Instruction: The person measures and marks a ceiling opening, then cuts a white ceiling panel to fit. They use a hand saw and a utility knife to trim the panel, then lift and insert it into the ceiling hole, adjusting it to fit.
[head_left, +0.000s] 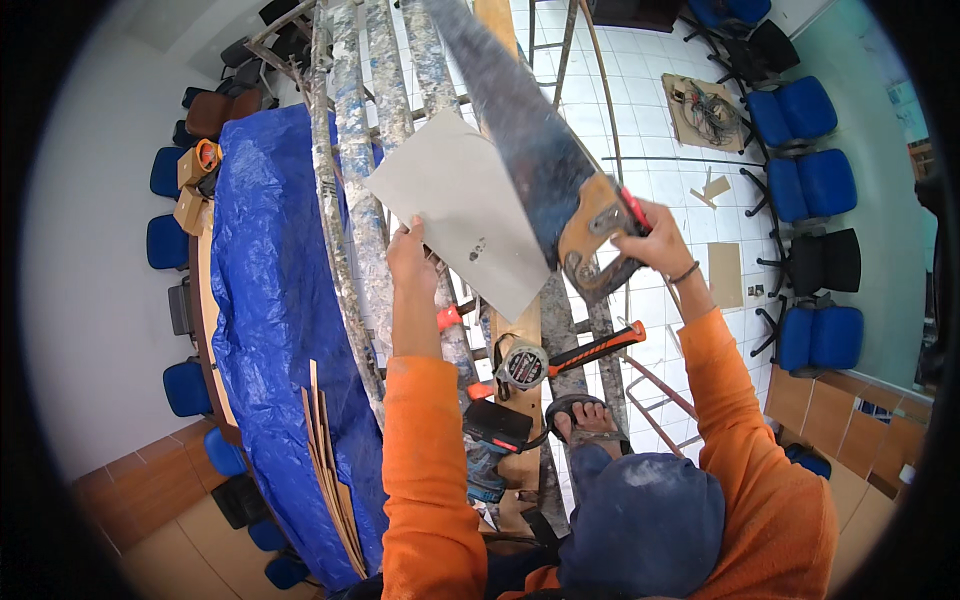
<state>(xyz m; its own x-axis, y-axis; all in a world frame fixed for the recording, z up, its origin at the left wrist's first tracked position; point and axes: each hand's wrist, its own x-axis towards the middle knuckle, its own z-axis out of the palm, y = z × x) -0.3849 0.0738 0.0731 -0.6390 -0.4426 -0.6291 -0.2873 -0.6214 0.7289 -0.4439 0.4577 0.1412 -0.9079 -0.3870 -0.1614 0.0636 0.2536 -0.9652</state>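
"What do your fingers have, in the head view?"
"My left fingers (pixel 415 228) are clamped on the near left edge of a flat grey panel (pixel 455 195), thumb on top. My right fingers (pixel 632 245) are wrapped round the handle of a handsaw (pixel 515 130); something red shows beside them, too hidden to name."

"Where are those two?"
"Held up over the paint-splattered scaffold planks (pixel 349 110). The blade slants along the panel's right edge; I can't tell whether they touch."

"And below?"
"A tape measure (pixel 521 365) sits on a bare wooden plank (pixel 522 465). A black-and-orange tool handle (pixel 598 349) points out past the plank's right edge. Near its left edge lies a teal-and-black power tool (pixel 488 475). My sandalled foot (pixel 590 422) is planted to the right."

"On your left?"
"Thin wooden strips (pixel 325 470) on the blue tarp (pixel 262 230), along the right side of the counter (pixel 208 320) it covers."
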